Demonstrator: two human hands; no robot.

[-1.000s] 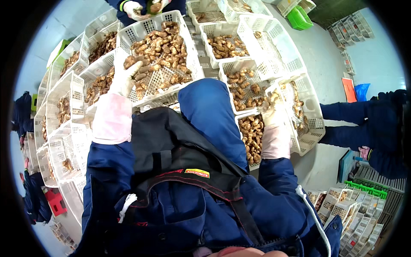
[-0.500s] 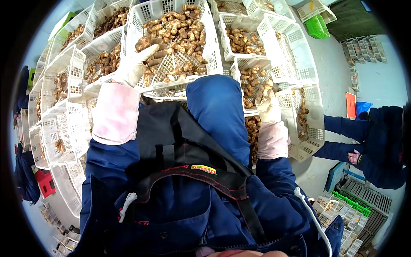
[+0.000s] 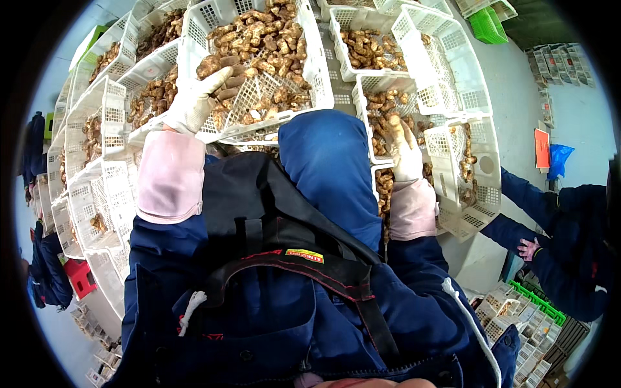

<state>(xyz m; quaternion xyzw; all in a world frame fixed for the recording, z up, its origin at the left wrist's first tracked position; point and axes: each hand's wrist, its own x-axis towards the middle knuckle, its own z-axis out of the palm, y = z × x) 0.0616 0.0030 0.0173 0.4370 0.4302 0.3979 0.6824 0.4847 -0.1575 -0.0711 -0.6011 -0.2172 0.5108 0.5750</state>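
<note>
My left hand [image 3: 194,103], in a white glove, reaches over the left edge of a large white slatted crate [image 3: 321,77]. Its thumb presses over a brown, knobbly mushroom [image 3: 208,66] among others lying close by; the other fingers are partly hidden. Brown and cream mushrooms [image 3: 265,42] heap up in the far part of this crate. To the right, my gloved right hand [image 3: 407,155] is over a smaller white crate [image 3: 362,123], its fingers closed around a thick mushroom [image 3: 392,121] with a pale brown stem.
More white crates of mushrooms [image 3: 155,97] stand at my left, with another full crate [image 3: 372,48] at the far right. A tilted crate [image 3: 462,174] stands beside my right hand. A person in dark blue [image 3: 569,220] is at the right; a red stool [image 3: 79,278] stands at far left.
My right hand has turned slightly, and the mushroom in it now points up and left. My left hand keeps its place at the large crate. The view has shifted a little.
</note>
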